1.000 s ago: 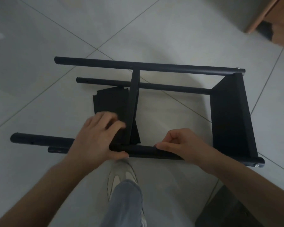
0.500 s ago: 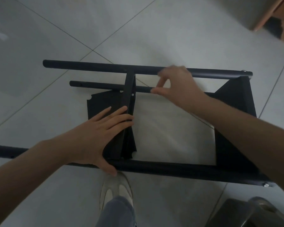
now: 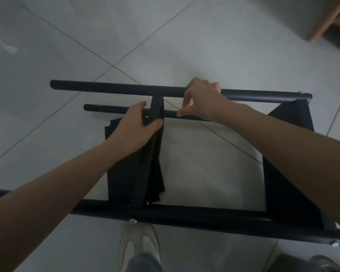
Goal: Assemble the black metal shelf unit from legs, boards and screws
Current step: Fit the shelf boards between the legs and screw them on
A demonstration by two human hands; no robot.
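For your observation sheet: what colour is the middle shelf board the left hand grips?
Black, in the head view: middle board, left hand.

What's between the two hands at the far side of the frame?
In the head view, the upright edge of the middle shelf board stands between the left hand, which grips it, and the right hand on the far leg.

The shelf frame's round legs [image 3: 110, 88] are black metal tubes with a smooth, slightly satin coat that catches a faint sheen, while the flat boards [image 3: 290, 173] fixed between them look like thin black sheet metal in a duller matt finish. Small bright silvery metal screws [image 3: 133, 220] stand out against the dark paint. The floor [image 3: 204, 46] beneath is pale, glossy, smooth tile with thin grout lines, and a piece of light wooden furniture [image 3: 322, 26] shows at the upper right corner.
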